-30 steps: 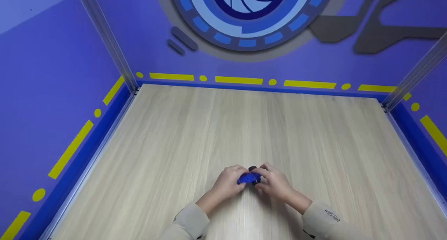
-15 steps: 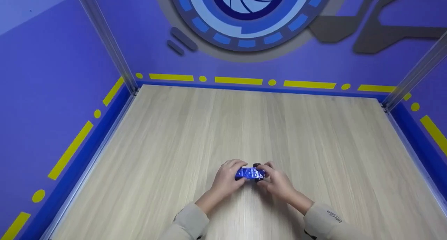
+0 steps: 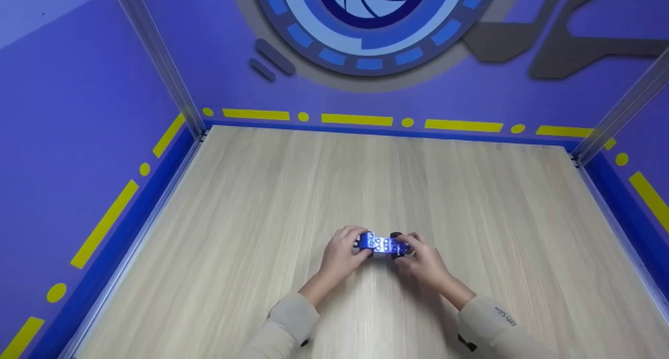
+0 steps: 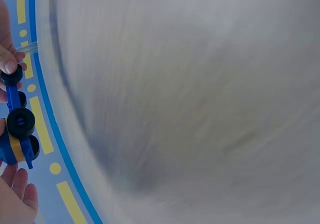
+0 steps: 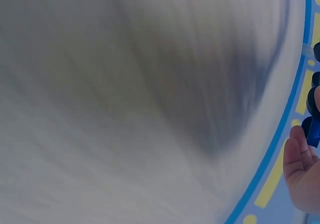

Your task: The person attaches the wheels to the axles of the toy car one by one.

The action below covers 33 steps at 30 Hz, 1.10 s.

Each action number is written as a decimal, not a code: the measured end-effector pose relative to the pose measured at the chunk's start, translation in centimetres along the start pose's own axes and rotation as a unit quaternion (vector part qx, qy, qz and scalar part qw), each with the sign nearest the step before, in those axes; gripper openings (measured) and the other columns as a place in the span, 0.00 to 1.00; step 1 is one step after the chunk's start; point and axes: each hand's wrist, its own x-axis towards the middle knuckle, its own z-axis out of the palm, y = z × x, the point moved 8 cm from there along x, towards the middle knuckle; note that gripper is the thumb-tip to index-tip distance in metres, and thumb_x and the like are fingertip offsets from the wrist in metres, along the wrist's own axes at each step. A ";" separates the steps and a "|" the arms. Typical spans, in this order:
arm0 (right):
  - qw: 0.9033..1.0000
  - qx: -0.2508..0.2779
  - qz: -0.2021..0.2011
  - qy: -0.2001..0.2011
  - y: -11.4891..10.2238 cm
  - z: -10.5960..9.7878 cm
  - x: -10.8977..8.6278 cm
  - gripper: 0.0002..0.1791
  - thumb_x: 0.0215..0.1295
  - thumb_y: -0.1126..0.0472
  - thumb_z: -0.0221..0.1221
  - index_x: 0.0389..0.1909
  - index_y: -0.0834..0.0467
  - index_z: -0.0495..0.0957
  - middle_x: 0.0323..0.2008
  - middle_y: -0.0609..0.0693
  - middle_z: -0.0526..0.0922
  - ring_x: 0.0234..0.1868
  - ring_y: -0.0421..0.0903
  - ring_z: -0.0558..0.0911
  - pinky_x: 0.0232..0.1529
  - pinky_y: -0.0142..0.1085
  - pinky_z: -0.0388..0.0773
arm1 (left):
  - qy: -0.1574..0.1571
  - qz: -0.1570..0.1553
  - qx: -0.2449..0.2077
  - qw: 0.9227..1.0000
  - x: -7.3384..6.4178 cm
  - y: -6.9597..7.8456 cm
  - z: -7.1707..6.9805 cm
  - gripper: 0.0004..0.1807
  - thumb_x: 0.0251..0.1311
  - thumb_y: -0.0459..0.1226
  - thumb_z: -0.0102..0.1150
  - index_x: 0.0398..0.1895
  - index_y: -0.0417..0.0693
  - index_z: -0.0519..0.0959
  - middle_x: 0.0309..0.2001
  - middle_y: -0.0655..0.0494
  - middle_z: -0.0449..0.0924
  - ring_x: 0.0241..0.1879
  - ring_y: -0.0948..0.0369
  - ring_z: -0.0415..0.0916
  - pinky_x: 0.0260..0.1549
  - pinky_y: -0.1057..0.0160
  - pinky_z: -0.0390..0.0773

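Note:
A blue toy car [image 3: 384,244] with studs on top and black wheels is held between both hands in the head view. My left hand [image 3: 341,255] grips its left end, thumb on the near side and fingers on the far side. At the other end my right hand [image 3: 427,262] pinches it close to a pair of wheels. Four-sided views are partial: in the left wrist view the car [image 4: 13,146] shows an orange-yellow band and several wheels. Only a sliver of the car [image 5: 313,131] enters the right wrist view, beside the right hand [image 5: 302,181].
Underneath lies a wood-grain tabletop [image 3: 366,192]. Blue printed panels [image 3: 251,97] with yellow dashes enclose its back and sides, and metal posts [image 3: 157,56] stand at the back corners.
Both hands have moved slightly away from the body and to the right with the toy car. Its studded top has turned into view, and more of its length shows between the hands.

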 end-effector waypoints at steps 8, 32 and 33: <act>0.999 -0.002 0.033 0.006 1.7 -0.6 1.5 0.23 0.44 0.70 0.64 0.46 0.58 0.74 0.43 0.51 0.72 0.39 0.46 0.75 0.37 0.35 0.74 | -0.014 -0.035 -0.041 0.998 1.9 -0.6 1.5 0.22 0.47 0.37 0.62 0.49 0.46 0.73 0.47 0.54 0.75 0.48 0.59 0.73 0.49 0.65 0.72; 0.995 -0.064 0.076 0.000 4.2 0.4 4.4 0.23 0.47 0.67 0.62 0.48 0.61 0.74 0.45 0.59 0.74 0.47 0.54 0.74 0.49 0.48 0.70 | -0.035 -0.100 -0.018 0.994 4.6 -2.1 4.4 0.21 0.52 0.33 0.57 0.51 0.40 0.72 0.50 0.48 0.74 0.51 0.55 0.71 0.53 0.61 0.68; 0.995 -0.067 0.077 -0.003 4.3 0.5 4.4 0.23 0.47 0.67 0.62 0.48 0.61 0.74 0.46 0.59 0.74 0.47 0.55 0.74 0.48 0.48 0.70 | -0.037 -0.102 -0.018 0.994 4.6 -2.2 4.5 0.21 0.52 0.33 0.57 0.51 0.39 0.72 0.50 0.48 0.74 0.51 0.55 0.71 0.53 0.61 0.68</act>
